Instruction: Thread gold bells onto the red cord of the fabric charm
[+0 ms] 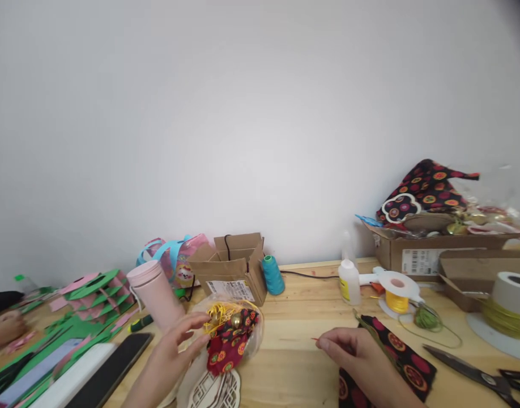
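My left hand (178,347) is open, with curved fingers spread apart at the edge of a clear plastic bag (256,343). In this bag are yellow tassel cords (220,316), small gold bells (236,322) and dark red patterned cloth (228,354). White cut-out lattice pieces (215,391) lie just below. My right hand (353,354) is closed in a pinch, and a short thin red strand (314,339) sticks out from its fingertips. Beneath that hand lies black cloth with round flower prints (413,362), a green cord beside it.
At right are scissors (468,368), a yellow thread spool (396,300), a large cord spool (508,306), a glue bottle (348,281) and a full cardboard box (396,252). A teal thread cone (272,276), small box (232,272), pink tumbler (156,292), phone (111,368) and another person's hand (7,330) are leftward.
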`<act>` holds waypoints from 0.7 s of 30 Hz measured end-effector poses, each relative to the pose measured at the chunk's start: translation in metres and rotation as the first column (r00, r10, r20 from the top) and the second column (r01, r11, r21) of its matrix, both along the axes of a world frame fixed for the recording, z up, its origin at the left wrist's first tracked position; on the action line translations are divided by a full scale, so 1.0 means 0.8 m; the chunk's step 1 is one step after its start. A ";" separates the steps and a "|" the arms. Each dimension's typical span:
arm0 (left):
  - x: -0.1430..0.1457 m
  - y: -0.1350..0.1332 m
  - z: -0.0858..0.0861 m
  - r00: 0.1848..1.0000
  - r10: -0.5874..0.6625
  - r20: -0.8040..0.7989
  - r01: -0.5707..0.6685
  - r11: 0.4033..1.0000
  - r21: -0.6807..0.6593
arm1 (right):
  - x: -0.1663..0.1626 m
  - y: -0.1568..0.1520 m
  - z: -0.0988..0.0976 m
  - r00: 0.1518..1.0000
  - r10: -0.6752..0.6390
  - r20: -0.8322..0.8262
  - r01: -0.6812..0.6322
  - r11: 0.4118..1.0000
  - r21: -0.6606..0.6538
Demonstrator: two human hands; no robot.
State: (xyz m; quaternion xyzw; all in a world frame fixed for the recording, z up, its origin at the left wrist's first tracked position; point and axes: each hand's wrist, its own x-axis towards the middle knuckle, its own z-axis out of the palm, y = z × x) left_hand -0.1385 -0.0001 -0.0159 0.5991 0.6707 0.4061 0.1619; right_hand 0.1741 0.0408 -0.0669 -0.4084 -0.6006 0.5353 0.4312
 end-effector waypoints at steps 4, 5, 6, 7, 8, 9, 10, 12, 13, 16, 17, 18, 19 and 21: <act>0.020 0.018 -0.008 0.994 -0.042 -0.099 0.043 0.999 0.008 | -0.004 -0.001 -0.009 1.000 -0.005 0.013 0.005 1.000 0.012; 0.031 0.025 -0.010 0.990 -0.054 -0.127 0.055 0.998 0.008 | -0.005 -0.001 -0.011 1.000 -0.004 0.017 0.003 1.000 0.017; 0.042 0.032 -0.011 0.985 -0.067 -0.160 0.068 0.998 0.000 | -0.005 0.000 -0.012 1.000 -0.005 0.022 0.005 1.000 0.022; 0.051 0.038 -0.012 0.977 -0.091 -0.193 0.089 0.996 -0.021 | -0.005 0.001 -0.012 1.000 -0.009 0.027 0.008 1.000 0.028; 0.058 0.044 -0.012 0.971 -0.114 -0.211 0.109 0.993 -0.036 | -0.004 0.002 -0.012 0.999 -0.019 0.031 0.018 0.999 0.038; 0.062 0.049 -0.012 0.964 -0.137 -0.229 0.128 0.990 -0.054 | -0.004 0.003 -0.011 0.999 -0.032 0.035 0.030 0.998 0.048; 0.063 0.053 -0.012 0.957 -0.153 -0.246 0.140 0.988 -0.070 | -0.003 0.004 -0.010 0.998 -0.047 0.039 0.044 0.997 0.058; 0.057 0.058 -0.009 0.954 -0.130 -0.272 0.115 0.991 -0.069 | -0.002 0.007 -0.009 0.997 -0.068 0.048 0.064 0.995 0.074; 0.053 0.060 -0.007 0.960 -0.090 -0.267 0.080 0.996 -0.048 | -0.001 0.008 -0.009 0.996 -0.072 0.054 0.068 0.995 0.079; 0.050 0.061 0.000 0.999 0.033 -0.014 -0.033 0.999 0.011 | 0.000 0.008 -0.009 0.994 -0.074 0.085 0.064 0.991 0.122; 0.055 0.061 0.000 0.986 0.048 0.157 -0.047 0.999 -0.011 | 0.001 0.007 -0.009 0.991 -0.081 0.104 0.064 0.985 0.160; 0.065 0.059 -0.001 0.937 0.044 0.347 -0.029 0.998 -0.048 | 0.002 0.005 -0.008 0.987 -0.090 0.133 0.061 0.975 0.212; 0.078 0.058 -0.005 0.848 0.030 0.530 0.002 0.998 -0.059 | 0.002 0.003 -0.008 0.980 -0.104 0.170 0.055 0.960 0.273; 0.112 0.056 -0.015 0.634 0.022 0.773 0.101 0.989 -0.112 | 0.003 0.001 -0.007 0.956 -0.158 0.246 0.050 0.917 0.395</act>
